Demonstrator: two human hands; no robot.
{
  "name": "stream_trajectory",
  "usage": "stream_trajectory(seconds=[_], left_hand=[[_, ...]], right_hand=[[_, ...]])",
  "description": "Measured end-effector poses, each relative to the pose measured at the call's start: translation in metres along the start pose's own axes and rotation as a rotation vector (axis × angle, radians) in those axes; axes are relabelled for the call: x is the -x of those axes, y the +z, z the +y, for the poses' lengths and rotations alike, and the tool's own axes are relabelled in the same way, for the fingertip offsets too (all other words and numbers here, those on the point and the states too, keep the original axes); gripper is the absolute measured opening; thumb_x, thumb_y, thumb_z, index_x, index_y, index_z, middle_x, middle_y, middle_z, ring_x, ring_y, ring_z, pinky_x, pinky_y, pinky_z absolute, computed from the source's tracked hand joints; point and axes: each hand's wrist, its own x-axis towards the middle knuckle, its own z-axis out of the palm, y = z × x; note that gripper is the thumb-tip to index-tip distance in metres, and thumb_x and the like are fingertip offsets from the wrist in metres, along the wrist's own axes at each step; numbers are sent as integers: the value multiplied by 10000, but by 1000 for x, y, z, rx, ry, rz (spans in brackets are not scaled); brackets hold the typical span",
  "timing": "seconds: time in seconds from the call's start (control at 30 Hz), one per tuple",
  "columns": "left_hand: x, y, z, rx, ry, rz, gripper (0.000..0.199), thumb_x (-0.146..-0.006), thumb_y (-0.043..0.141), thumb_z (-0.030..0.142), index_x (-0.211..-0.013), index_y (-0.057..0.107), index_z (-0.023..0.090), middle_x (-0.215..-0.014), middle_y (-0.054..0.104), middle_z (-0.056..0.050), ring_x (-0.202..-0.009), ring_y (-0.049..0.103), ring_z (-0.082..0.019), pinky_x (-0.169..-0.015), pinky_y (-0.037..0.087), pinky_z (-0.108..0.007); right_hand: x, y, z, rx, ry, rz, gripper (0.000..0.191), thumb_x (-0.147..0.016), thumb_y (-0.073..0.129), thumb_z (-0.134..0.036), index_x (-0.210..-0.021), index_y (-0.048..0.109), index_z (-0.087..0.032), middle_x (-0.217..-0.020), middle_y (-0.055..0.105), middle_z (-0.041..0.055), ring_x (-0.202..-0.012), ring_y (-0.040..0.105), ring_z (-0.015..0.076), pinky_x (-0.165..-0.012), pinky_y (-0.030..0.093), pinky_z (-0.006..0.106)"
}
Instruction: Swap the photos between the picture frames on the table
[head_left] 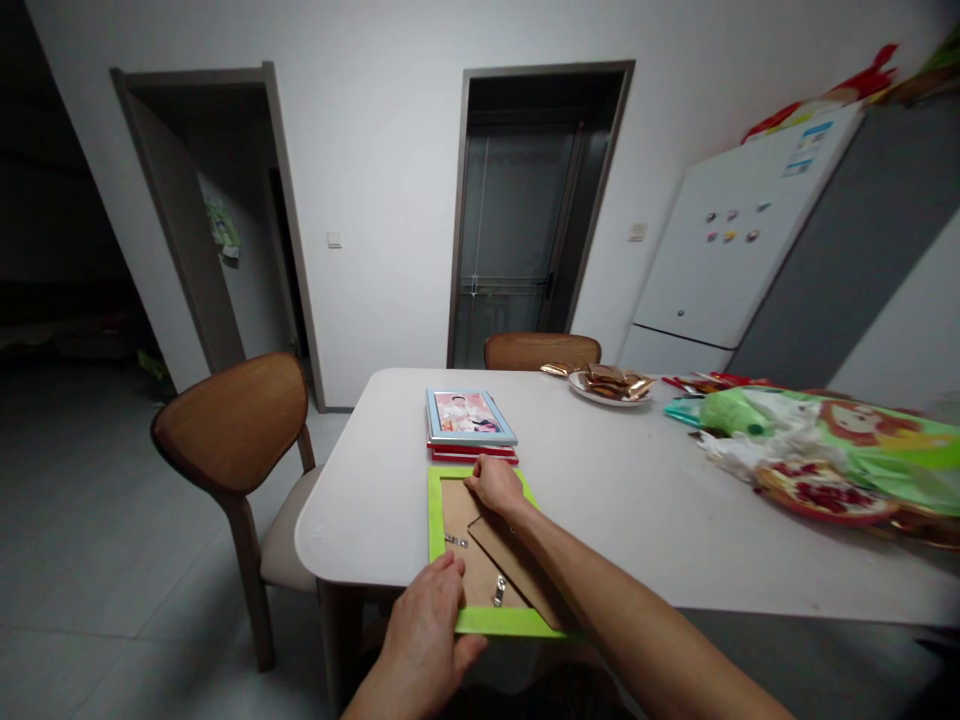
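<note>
A green picture frame (437, 515) lies back side up at the near edge of the table, its brown backing board (476, 575) showing. Metal clips (499, 590) sit on the board, and a brown stand flap (510, 555) slants across it, partly behind my right forearm. My left hand (429, 625) grips the frame's near left corner, fingers on the left side and thumb by the near edge. Near the far end of the backing, my right hand (497, 487) is closed with fingertips pressed down; whatever they pinch is hidden. Just beyond lies a light blue framed photo (469, 415) on red frames (472, 454).
On the white table (360, 500), a plate (611, 400) of wrapped snacks stands at the back. A cut pomegranate (825, 495) and green plastic bags (795, 415) lie to the right. Wooden chairs (232, 430) stand left and behind; a fridge (720, 250) is at back right.
</note>
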Motion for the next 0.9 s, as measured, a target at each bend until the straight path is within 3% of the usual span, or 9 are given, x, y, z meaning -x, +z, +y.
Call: stream_trajectory(seconds=[0.2,0.37,0.5,0.57,0.7,0.9], left_hand=[[-4,0,13,-60,19,-34,508,-591,659,201,-1071,514,119,-1263,437,-141,-1207,326,-259,-1027,200,-438],[-15,8,29,-76,49,-68,477,-560,705,217,-998,534,142,-1297,392,-142,-1224,282,-287,-1014,196,-476],[-15,12,20,-103,31,-9,421,-537,731,238,-903,547,138,-1255,436,-160,-1195,336,-288,-1006,215,-467],[-12,13,12,-99,53,14,389,-539,731,235,-868,543,151,-1249,444,-151,-1184,356,-278,-1002,225,-464],[-11,14,-1,-76,99,44,387,-536,736,224,-859,529,168,-1228,471,-131,-1164,388,-260,-996,244,-458],[-12,7,-5,-79,122,38,338,-558,717,214,-837,531,168,-1217,481,-125,-1159,393,-248,-997,244,-438]], right_hand=[[2,-11,9,-119,-27,-13,223,-704,511,-357,-623,574,-159,-631,619,41,-581,535,132,-502,312,214],[17,-34,16,-201,-130,-36,205,-739,438,-257,-664,591,-142,-649,624,35,-608,539,124,-549,351,210],[55,-45,8,-267,-286,-176,168,-713,464,-203,-683,623,-158,-662,621,5,-616,530,106,-573,371,191],[82,-49,5,-276,-437,-249,171,-708,471,-175,-705,642,-170,-684,611,6,-649,524,108,-610,379,199],[127,-59,9,-135,-784,-221,194,-738,463,-164,-747,654,-199,-844,564,47,-830,480,157,-760,360,298],[147,-70,21,-59,-887,-220,221,-745,502,-217,-939,606,-232,-994,531,51,-982,415,189,-886,304,378]])
